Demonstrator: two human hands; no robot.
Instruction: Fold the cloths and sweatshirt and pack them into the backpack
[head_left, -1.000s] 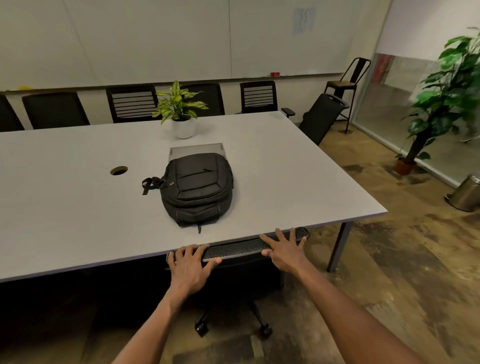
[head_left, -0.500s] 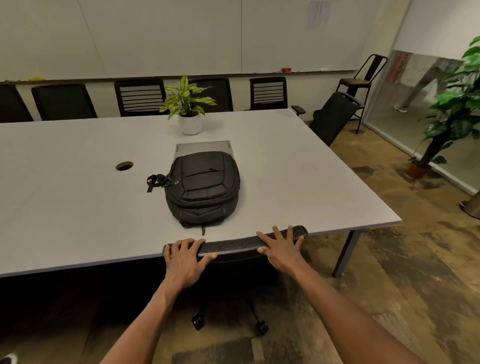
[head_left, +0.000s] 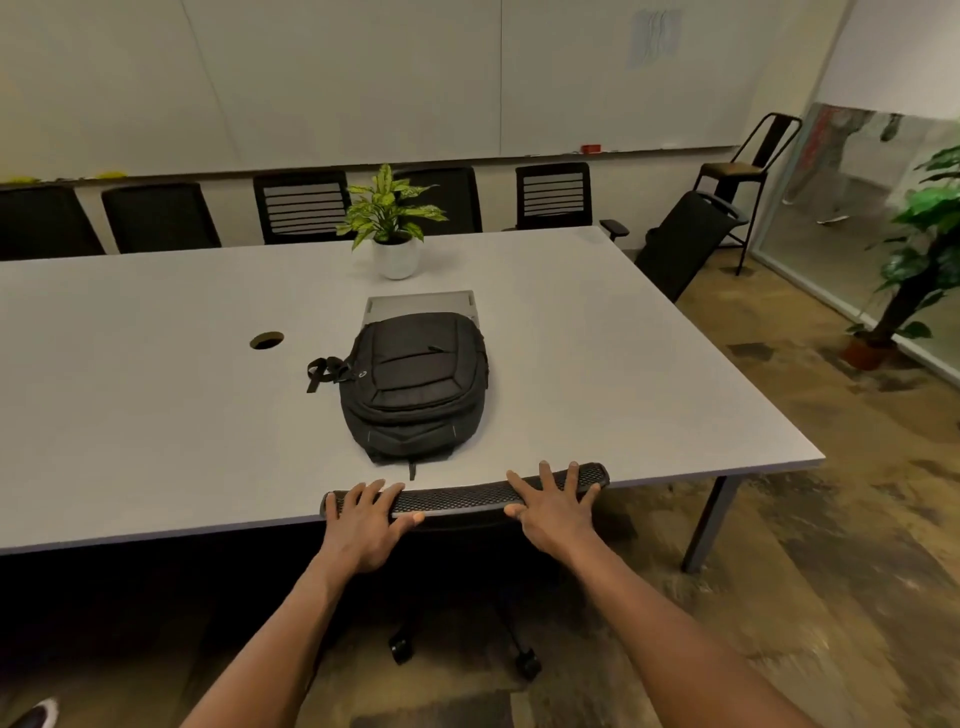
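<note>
At counter (head_left: 156, 415) edge: left hand (head_left: 363, 525) grips black mesh chair-back (head_left: 462, 498); right hand (head_left: 553, 512) flat, fingers (head_left: 544, 475) spread. Castor chair may roll; black padded backpack (head_left: 415, 384) zipped.

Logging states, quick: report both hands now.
Left hand: gripping the top of the office chair backrest, fingers curled over it.
Right hand: open, fingers spread flat on the same backrest.

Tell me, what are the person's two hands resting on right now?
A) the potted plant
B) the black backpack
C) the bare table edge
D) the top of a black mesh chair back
D: the left hand and right hand both lie on the top of the mesh chair back pushed against the table, while the backpack lies untouched farther in.
</note>
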